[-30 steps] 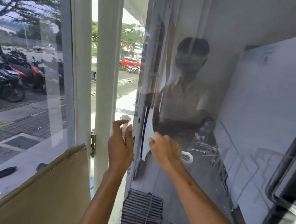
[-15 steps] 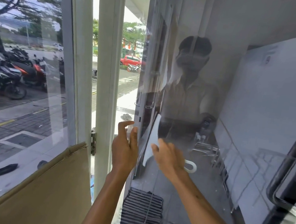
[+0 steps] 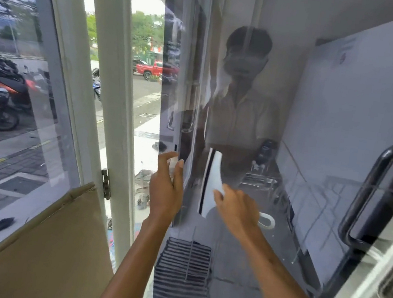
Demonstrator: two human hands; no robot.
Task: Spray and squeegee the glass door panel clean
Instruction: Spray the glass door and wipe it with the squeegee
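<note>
Left hand (image 3: 166, 190): fingers curled round a small clear bottle (image 3: 172, 164), forefinger raised over its top, by the panel's left edge.
Squeegee (image 3: 211, 180): on or just off the glass, blade upright, rubber edge facing left.
Right hand (image 3: 235, 207): grips the squeegee's handle, and is the hand nearer the glass middle.
Panel (image 3: 316, 139): straight ahead of both hands, running right to the door handle (image 3: 369, 196).
Next stroke: probably sideways, across the blade's long axis.

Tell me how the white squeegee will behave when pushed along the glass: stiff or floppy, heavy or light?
Probably stiff: the squeegee shows a straight edge though the right hand grips only its handle end. Likely light, since one hand holds it up. It may slide easily on the smooth glass door panel.
</note>
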